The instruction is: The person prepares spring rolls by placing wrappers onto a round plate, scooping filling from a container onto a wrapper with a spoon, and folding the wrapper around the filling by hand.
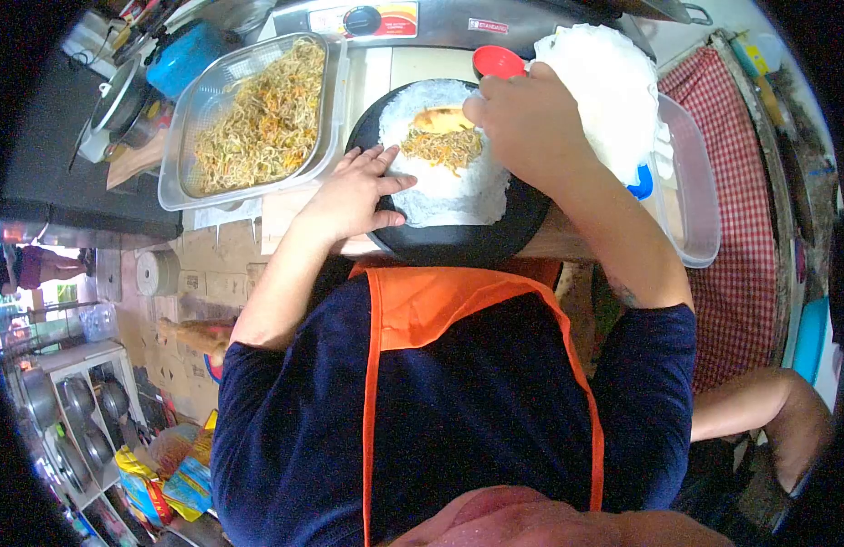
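Note:
A thin white wrapper [449, 202] lies on a round black plate [504, 239] in front of me. On it sits a heap of shredded bean-sprout-like filling [440, 149], with a yellowish strip [442, 119] along its far side. My left hand [358, 193] rests with fingers spread on the wrapper's left edge and the plate. At the wrapper's upper right, my right hand [527, 118] has its fingers curled in close to the yellowish strip; what they hold, if anything, is hidden. Just beyond these fingers is a small red cup [498, 62].
At left, a clear plastic container [335, 118] holds more shredded filling [258, 118]. Stacked white wrappers [600, 100] lie at right, over a clear tub [695, 196]. A stove [440, 25] stands at the back. Another person's arm [759, 410] shows at lower right.

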`<state>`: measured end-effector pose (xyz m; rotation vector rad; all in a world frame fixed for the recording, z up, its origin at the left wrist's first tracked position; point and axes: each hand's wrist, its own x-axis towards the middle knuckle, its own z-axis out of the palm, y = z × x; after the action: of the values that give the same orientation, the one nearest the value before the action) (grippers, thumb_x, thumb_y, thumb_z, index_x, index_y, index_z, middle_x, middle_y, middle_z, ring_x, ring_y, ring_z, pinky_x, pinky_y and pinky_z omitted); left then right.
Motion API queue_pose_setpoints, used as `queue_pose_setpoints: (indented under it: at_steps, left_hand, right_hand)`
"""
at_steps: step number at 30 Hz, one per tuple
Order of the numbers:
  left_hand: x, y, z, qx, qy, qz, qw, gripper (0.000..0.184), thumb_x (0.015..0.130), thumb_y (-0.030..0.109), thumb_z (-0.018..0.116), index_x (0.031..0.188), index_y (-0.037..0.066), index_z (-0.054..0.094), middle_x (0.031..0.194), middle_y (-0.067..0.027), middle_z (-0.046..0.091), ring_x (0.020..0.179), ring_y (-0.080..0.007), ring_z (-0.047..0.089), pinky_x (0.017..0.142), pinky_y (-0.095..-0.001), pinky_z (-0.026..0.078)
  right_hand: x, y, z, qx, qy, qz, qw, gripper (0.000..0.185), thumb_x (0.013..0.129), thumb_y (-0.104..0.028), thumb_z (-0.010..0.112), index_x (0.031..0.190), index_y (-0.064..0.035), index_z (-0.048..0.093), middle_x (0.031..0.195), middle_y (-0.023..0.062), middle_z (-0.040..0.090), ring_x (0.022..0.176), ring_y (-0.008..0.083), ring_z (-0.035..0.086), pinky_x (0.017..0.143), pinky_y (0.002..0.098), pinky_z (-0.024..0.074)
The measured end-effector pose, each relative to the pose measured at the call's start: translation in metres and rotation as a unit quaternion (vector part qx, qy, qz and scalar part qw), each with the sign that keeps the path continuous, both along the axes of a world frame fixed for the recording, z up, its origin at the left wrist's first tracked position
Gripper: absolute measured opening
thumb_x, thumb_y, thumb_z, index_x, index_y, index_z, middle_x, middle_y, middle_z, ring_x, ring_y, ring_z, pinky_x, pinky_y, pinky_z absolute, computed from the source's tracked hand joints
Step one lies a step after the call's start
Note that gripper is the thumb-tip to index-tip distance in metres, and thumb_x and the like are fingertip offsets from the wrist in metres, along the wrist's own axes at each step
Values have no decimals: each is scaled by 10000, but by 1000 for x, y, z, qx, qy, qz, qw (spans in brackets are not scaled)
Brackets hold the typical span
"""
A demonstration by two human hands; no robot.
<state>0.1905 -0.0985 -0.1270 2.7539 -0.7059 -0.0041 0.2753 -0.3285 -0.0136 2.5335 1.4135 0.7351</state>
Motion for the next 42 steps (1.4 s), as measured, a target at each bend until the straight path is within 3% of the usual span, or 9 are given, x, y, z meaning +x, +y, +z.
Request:
queue_pose_setpoints:
  at_steps: [6,13,16,27,30,34,35,37,42]
  left_hand:
    - [0,2,0,-15,-16,3,1000,516,706,344,732,1176,164,618,1365,-193,447,1263,-367,413,1053,-482,312]
    - [-1,5,1,-86,-102,27,991,344,709,235,718,981,34,657,1058,-156,619,1008,-336,566,884,-411,457]
    - [-4,5,5,-92,-59,34,993,344,736,231,712,1018,42,661,1101,-150,610,1055,-327,558,926,-414,440]
    - [-8,5,-1,-100,-101,45,989,324,728,192,704,1018,56,653,1132,-162,602,1070,-334,551,939,-414,430]
    - [1,-7,-3,-76,-43,199,976,161,755,27,480,885,0,571,948,-210,605,904,-385,598,774,-458,486]
    - [17,-21,2,-11,-5,266,964,221,804,73,468,991,4,563,992,-218,599,893,-382,619,770,-457,504]
    - [21,-25,3,18,6,294,956,235,821,83,467,1025,8,559,1025,-226,591,882,-394,626,767,-467,510]
    - [26,-30,5,47,23,302,952,239,832,97,460,1032,7,553,1053,-223,578,871,-392,631,762,-470,514]
    - [35,-34,2,126,46,310,941,263,852,128,451,1054,-13,541,1119,-212,535,907,-346,637,762,-416,528]
  right_hand:
    - [16,7,25,-43,7,-23,999,84,744,-120,551,749,-145,631,742,31,588,699,209,613,683,366,418]
    - [39,97,13,164,-36,150,974,110,757,-179,579,807,-158,675,812,27,645,798,192,647,731,401,449]
    - [32,143,2,98,-87,200,971,96,749,-169,560,791,-154,645,807,-3,593,824,181,616,732,366,412]
    - [79,169,-52,16,41,147,988,150,774,-160,542,799,-180,688,853,-9,605,947,189,575,830,377,394]
    - [74,149,-51,27,20,151,988,152,775,-163,542,810,-178,689,863,-4,609,951,190,572,850,378,393]
    - [46,99,-19,199,54,50,977,137,792,-147,577,890,-128,670,878,33,624,924,244,600,770,393,453]
    - [41,83,-23,345,144,81,924,97,781,-164,571,794,-92,634,846,89,635,817,325,611,765,451,467]
    - [20,48,-38,423,259,55,867,120,793,-123,580,882,-50,615,876,126,629,880,341,601,798,462,458]
    - [-21,-18,-132,332,273,2,903,469,818,-135,576,1227,51,440,1188,288,486,1099,433,494,939,468,408]
